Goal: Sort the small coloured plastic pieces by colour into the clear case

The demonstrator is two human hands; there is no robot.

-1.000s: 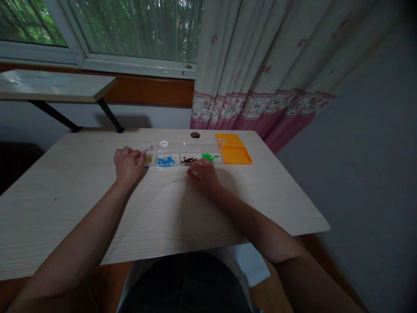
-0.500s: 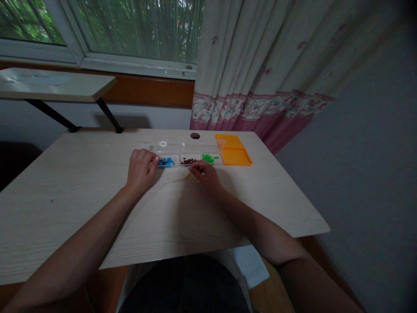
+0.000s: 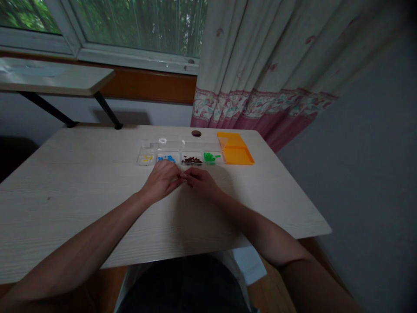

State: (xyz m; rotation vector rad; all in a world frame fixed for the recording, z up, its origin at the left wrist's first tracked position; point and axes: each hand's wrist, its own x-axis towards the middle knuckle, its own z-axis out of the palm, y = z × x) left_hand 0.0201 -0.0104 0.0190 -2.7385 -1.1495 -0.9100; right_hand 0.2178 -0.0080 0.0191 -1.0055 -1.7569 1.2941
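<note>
My left hand (image 3: 164, 179) and my right hand (image 3: 202, 183) meet at the fingertips just in front of a clear compartment box (image 3: 180, 159). Both are closed in a pinch; whatever sits between the fingers is too small to make out. Inside the box, from left to right, lie a few yellow pieces (image 3: 148, 158), blue pieces (image 3: 168, 158), dark brown pieces (image 3: 192, 160) and green pieces (image 3: 210, 157). The transparent lid (image 3: 192, 145) lies folded back behind the compartments. My left hand partly covers the front of the blue compartment.
An open orange case (image 3: 238, 155) lies right of the clear box. Behind are a round hole (image 3: 196, 133) in the wooden table (image 3: 81, 200), a curtain (image 3: 241, 78) and a window. A raised shelf (image 3: 74, 82) on black legs stands at the back left.
My left hand has moved right and nearer to me, from the box's left end to my right fingertips, uncovering the yellow compartment. The yellow bits before the box are now out of sight.
</note>
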